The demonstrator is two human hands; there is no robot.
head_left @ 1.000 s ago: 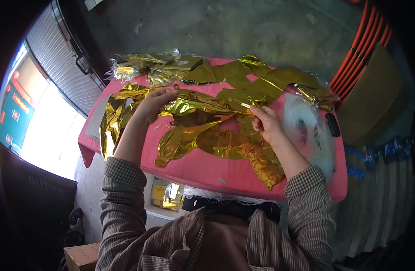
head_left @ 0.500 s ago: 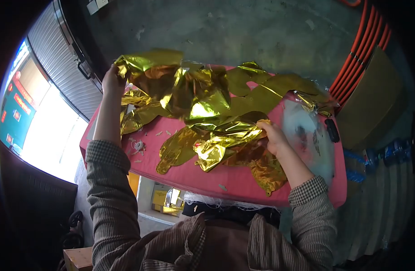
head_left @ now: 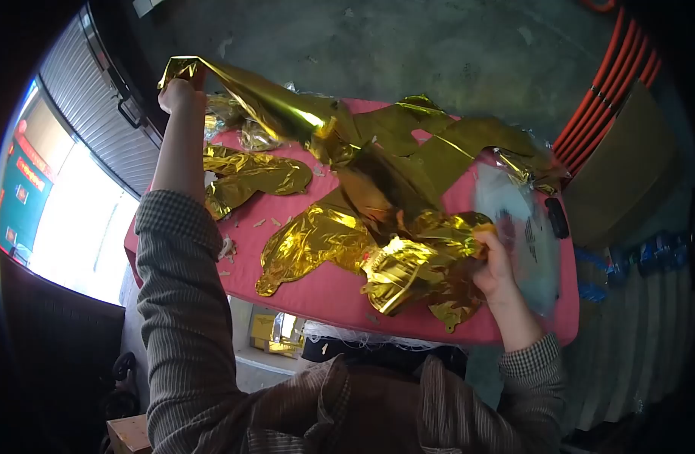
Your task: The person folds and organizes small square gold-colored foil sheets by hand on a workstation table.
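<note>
My left hand (head_left: 182,97) is raised past the table's far left corner, its fingers closed on one end of a gold foil sheet (head_left: 279,102). From there the foil stretches diagonally down across the middle of the pink table (head_left: 245,265). My right hand (head_left: 495,265) grips crumpled gold foil near the right front of the table. Between the hands, crinkled foil with rounded, tabbed ends (head_left: 309,242) rests on the pink cover. Another gold foil piece (head_left: 249,178) lies at the left, and a flat one (head_left: 468,155) spreads over the far right.
Clear plastic bags (head_left: 506,204) and a black object (head_left: 557,218) lie at the table's right side. Small pale scraps dot the left part. Beyond are a cardboard sheet (head_left: 627,166), orange pipes (head_left: 601,83) and a metal shutter (head_left: 97,98). Boxes (head_left: 275,333) stand below the front edge.
My left hand has moved up and slightly left, drawing the foil taut. My right hand has moved down and right with its foil. More of the table's left part and the foil there now shows.
</note>
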